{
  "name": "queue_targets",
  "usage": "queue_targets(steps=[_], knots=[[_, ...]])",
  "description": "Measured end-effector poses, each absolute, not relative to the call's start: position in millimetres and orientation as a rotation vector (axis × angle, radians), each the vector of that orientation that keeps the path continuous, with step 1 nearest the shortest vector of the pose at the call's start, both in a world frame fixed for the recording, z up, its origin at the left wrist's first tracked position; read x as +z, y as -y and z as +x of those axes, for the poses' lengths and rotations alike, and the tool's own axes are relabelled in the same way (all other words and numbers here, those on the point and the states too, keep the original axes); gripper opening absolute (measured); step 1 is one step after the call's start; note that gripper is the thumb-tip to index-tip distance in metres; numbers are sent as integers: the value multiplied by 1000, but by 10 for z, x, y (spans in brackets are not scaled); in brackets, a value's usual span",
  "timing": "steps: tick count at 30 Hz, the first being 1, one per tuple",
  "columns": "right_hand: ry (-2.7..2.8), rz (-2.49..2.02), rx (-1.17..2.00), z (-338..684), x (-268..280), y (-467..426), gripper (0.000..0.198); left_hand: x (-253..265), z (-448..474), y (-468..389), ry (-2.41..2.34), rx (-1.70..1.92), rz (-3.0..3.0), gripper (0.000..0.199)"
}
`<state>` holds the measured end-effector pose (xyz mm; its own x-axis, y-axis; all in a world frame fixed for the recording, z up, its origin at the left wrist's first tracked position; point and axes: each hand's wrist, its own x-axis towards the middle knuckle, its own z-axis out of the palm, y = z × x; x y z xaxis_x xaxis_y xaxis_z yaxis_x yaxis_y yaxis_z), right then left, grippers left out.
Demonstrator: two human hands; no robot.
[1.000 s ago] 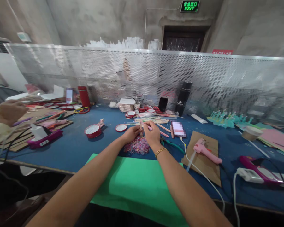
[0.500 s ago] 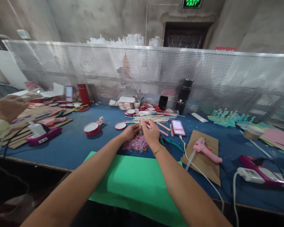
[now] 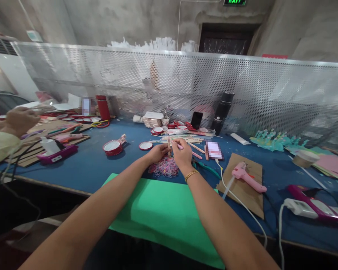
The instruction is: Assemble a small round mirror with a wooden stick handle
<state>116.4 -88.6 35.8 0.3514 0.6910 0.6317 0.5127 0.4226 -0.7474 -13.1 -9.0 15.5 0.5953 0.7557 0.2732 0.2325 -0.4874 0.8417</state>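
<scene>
A stick (image 3: 169,143) is gripped upright by fingers of the left hand (image 3: 159,152), a pinkish rod (image 3: 180,147) by the right hand (image 3: 183,155), near tangled bands (image 3: 165,168)

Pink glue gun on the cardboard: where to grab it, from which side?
Probably by the handle, from the right. The glue gun lies flat, handle pointing right and slightly toward the wearer; on the left the glue stick juts out and the white cable crosses.

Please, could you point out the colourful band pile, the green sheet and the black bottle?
Colourful band pile (image 3: 165,168), head view: the middle of its loops.
Green sheet (image 3: 162,204), head view: its bare middle.
Black bottle (image 3: 222,113), head view: the middle of its body.
</scene>
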Motion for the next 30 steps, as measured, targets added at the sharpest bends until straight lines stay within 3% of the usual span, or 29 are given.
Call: queue_targets(steps=[11, 30], knots=[[1161, -1238, 108, 1302, 346, 860, 11, 95, -71, 63, -857, 812, 1997, 43], [1318, -1190, 156, 1327, 332, 872, 19, 235, -31, 212, -901, 773, 1969, 33]])
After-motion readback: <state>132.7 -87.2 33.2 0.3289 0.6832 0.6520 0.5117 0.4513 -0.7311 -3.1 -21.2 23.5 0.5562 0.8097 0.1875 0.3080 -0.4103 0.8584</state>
